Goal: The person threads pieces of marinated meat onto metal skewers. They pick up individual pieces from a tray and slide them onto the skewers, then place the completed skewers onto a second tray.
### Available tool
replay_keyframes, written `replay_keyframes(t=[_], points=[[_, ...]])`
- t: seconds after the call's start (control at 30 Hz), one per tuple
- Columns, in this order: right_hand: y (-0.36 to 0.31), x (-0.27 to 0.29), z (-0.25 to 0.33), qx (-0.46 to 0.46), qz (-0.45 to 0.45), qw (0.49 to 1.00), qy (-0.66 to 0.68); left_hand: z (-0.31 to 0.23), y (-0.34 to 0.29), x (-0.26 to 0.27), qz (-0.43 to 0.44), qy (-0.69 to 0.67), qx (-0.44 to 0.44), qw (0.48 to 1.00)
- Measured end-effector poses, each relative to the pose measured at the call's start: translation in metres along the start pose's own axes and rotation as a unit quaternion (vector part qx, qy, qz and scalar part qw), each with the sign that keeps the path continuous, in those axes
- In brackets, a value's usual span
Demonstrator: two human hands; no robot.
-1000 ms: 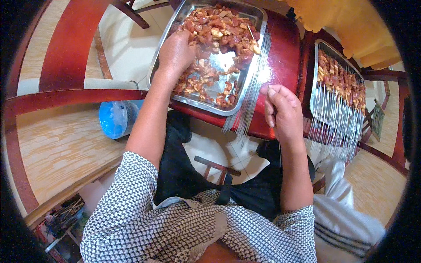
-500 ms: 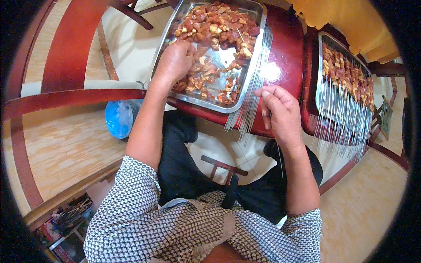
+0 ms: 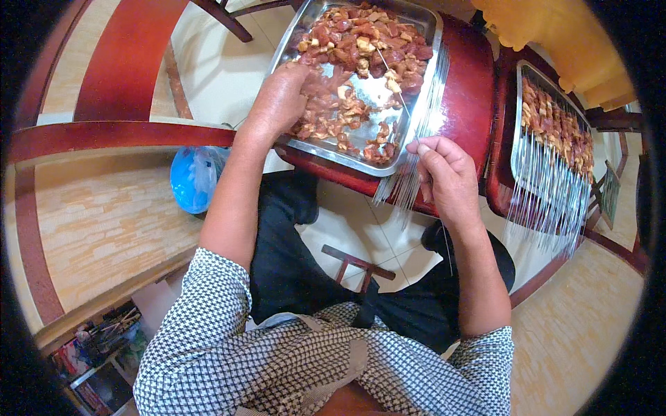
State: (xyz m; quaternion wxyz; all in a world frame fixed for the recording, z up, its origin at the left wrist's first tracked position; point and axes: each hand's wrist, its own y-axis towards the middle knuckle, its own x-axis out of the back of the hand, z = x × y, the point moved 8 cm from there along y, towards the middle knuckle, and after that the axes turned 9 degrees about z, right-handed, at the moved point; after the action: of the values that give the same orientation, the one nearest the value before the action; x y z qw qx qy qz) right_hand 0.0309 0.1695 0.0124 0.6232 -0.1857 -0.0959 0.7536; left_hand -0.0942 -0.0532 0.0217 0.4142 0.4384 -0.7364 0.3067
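Note:
A shallow metal tray (image 3: 397, 161) holds raw diced meat (image 3: 333, 93), dark red with paler lumps. Over its left side my left hand (image 3: 283, 97) reaches down among the pieces, fingers curled; whatever the fingertips grip is hidden. My right hand (image 3: 444, 170), by the tray's right edge, pinches a thin metal skewer (image 3: 408, 111) between thumb and fingers. The skewer slants up over the tray, and its lower end hangs below my hand. Pale pieces of meat (image 3: 393, 82) appear threaded near its upper part. Loose metal skewers (image 3: 431, 90) lie along the tray's right side.
A second metal tray (image 3: 517, 125) at right holds rows of filled skewers (image 3: 551, 142), their bare ends sticking out toward me. Both trays rest on dark red seats (image 3: 466, 83). A blue bag (image 3: 191, 184) hangs left, below a red wooden bar (image 3: 125, 137). Yellow cloth (image 3: 548, 35) drapes at upper right.
The view has shifted slightly, so the trays sit further right. The skewer in my right hand now shows plainly across the tray, with pale meat on it. My left hand stays among the meat.

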Motion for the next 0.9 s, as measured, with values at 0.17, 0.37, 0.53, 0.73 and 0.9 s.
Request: replay_keyframes(t=[0.17,0.37,0.53,0.73,0.9], points=[[0.003,-0.007,-0.002,-0.003,0.016,1.000,0.004,-0.001,-0.001,0.009,-0.069,0.073,0.007,0.995],[0.002,-0.009,-0.002,0.003,0.019,1.000,0.008,0.027,-0.001,-0.024,0.071,-0.521,0.185,0.830],[0.000,-0.017,-0.001,0.001,0.043,0.998,0.035,0.006,0.005,-0.039,0.132,-0.846,0.014,0.517],[-0.002,-0.017,0.001,0.021,0.055,0.998,-0.004,-0.012,0.008,-0.038,0.088,-0.849,-0.005,0.521],[-0.005,-0.021,0.004,0.050,0.054,0.995,-0.068,-0.018,0.009,-0.028,0.032,-0.816,0.008,0.577]])
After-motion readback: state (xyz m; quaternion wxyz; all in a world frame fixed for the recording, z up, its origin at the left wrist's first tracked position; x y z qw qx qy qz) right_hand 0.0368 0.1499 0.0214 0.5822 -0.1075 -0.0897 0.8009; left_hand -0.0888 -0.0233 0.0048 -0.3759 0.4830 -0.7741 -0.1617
